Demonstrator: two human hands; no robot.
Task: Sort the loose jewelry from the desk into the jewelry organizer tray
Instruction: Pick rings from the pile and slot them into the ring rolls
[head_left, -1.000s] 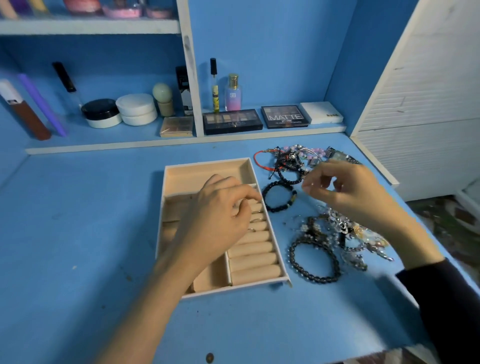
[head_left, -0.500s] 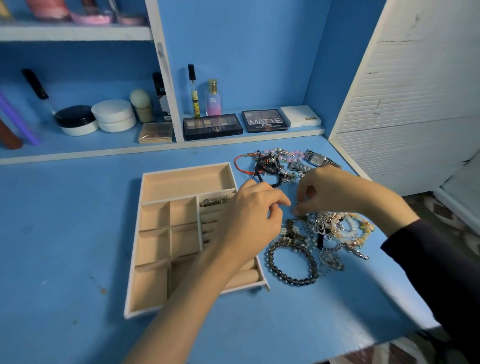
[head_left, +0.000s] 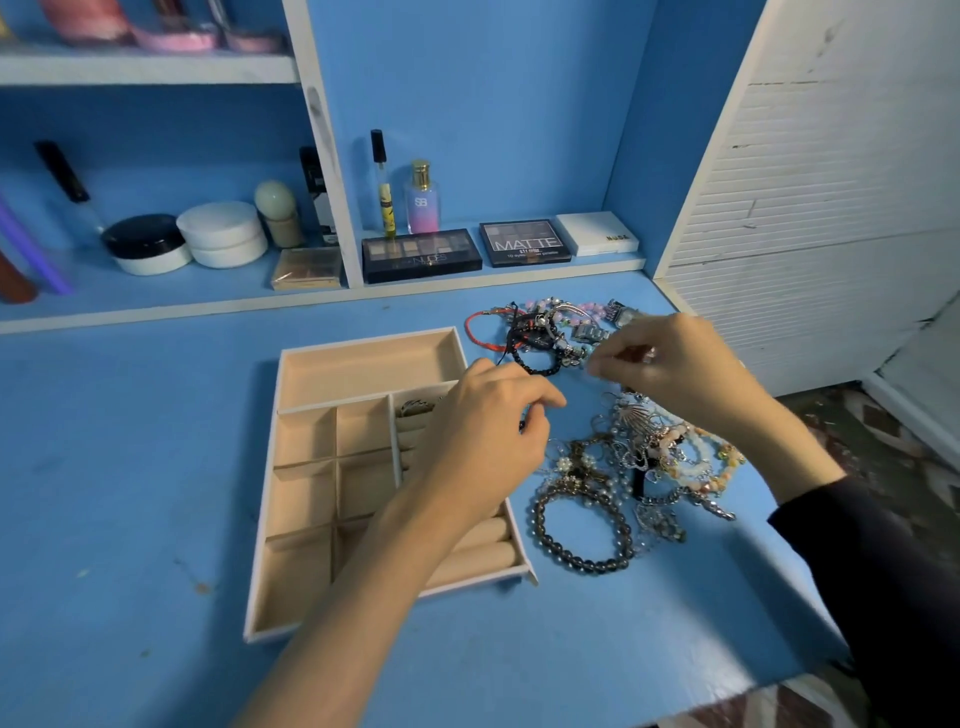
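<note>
Sprawling around the hands (head_left: 675, 364), loose jewelry (head_left: 639, 457).

The left hand (head_left: 488, 421) and its forearm cover the right-hand column of the tray (head_left: 363, 369), hiding most of the padded rolls (head_left: 493, 551) and half of a small silvery piece (head_left: 415, 407) in the top slot, too small to name. Whether its curled fingers hold anything cannot be told. The right hand (head_left: 675, 364) is blurred at the fingertips, which perhaps pinch something tiny, and it hides part of the watch (head_left: 621, 314). The near heap of jewelry (head_left: 649, 457) is too tangled to separate. The top edge cuts the pink pots (head_left: 171, 34), the left edge the purple stick (head_left: 36, 249), the right edge the dark sleeve (head_left: 893, 571).
</note>
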